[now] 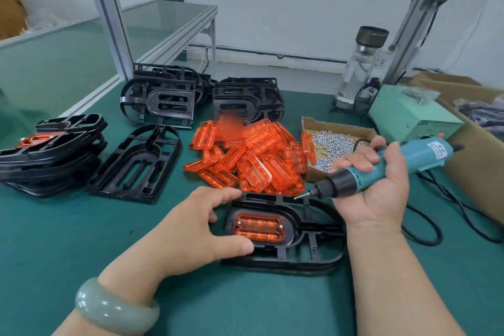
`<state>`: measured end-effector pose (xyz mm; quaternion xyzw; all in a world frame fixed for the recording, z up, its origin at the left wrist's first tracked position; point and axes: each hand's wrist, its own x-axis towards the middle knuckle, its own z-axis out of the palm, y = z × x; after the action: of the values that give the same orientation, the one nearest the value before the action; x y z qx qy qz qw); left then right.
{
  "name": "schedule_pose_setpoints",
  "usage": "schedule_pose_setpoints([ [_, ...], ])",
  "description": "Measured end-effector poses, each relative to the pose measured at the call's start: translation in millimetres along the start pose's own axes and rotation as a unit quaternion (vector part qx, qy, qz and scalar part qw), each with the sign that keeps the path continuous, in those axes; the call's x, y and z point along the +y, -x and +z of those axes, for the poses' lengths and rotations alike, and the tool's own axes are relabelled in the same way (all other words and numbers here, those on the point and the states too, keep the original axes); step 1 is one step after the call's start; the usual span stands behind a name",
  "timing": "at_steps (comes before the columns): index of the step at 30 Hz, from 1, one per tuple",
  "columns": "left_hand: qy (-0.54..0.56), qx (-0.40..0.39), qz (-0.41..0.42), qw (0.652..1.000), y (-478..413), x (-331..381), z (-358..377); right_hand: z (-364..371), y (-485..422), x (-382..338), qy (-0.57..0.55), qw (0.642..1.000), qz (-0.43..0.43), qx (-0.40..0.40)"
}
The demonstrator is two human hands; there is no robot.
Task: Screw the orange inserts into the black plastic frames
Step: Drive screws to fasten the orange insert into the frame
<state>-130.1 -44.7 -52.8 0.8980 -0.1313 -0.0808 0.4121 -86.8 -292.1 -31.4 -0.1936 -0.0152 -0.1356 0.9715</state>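
Nearest to the camera I am seeing a pale green bangle [116, 308] sitting on the left wrist. My left hand [191, 229] is resting open on the green mat [68, 240], with thumb and fingers spread around the left end of the black frame [286, 254], touching it but not closed on it. An orange insert [259, 227] is lying inside this frame, and two small screw heads are showing at its ends.

Going from the left side: a stack of finished frames [51, 150] is standing at the left edge, then one empty frame [136, 163] is lying flat, and more black frames [166, 98] are piled behind it. In the middle a heap of orange inserts [253, 155] is lying, and just beside it a cardboard tray of screws [332, 144].

My right hand [376, 188] is gripping a teal electric screwdriver [387, 166], with its bit pointing left, just above the frame's upper edge. The screwdriver is carrying a white label, but I cannot read the writing. On the green box [409, 120] behind, the letters are too blurred.
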Motion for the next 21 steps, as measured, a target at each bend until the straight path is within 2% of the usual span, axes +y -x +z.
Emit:
schedule_pose_setpoints([
  [4,-0.070,-0.051,0.035,0.996,0.3,10.0,5.9,-2.0,-0.5,-0.2,-0.010,1.000,0.005,0.007],
  [12,-0.116,-0.103,0.028,0.987,-8.8,18.8,3.9,-4.4,1.4,3.4,-0.006,1.000,0.010,0.015],
  [15,-0.111,-0.087,0.049,0.989,-8.8,19.0,4.9,-5.1,1.2,2.4,-0.006,1.000,0.014,0.016],
  [21,-0.083,-0.005,0.101,0.991,-3.7,16.7,13.0,-5.3,0.5,-2.0,-0.028,1.000,0.002,0.012],
])
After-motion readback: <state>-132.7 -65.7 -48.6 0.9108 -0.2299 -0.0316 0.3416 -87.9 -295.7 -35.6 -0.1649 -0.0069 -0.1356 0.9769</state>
